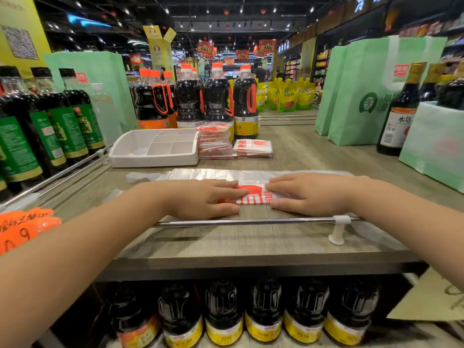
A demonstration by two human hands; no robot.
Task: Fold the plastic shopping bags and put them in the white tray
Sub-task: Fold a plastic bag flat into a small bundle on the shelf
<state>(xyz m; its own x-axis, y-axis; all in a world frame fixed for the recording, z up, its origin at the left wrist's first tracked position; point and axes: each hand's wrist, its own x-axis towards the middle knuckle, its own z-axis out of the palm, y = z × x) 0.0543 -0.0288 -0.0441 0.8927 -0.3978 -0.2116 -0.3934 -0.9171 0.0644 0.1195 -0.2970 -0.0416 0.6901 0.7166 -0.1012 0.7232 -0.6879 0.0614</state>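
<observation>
A translucent plastic shopping bag (252, 194) with a red logo lies flat along the wooden shelf in front of me. My left hand (206, 198) presses on it with straight fingers left of the logo. My right hand (308, 193) presses flat on it to the right of the logo. The white tray (150, 156) with its dividers sits at the back left. Beside the tray stands a stack of folded bags (216, 141), and a smaller folded pile (253, 147) lies to its right.
Dark sauce bottles (216, 96) stand behind the tray and along the left edge (50, 121). Green gift bags (364, 91) and bottles crowd the right side. A metal rail (251, 221) runs along the shelf's front edge, with more bottles (263, 310) on the shelf below.
</observation>
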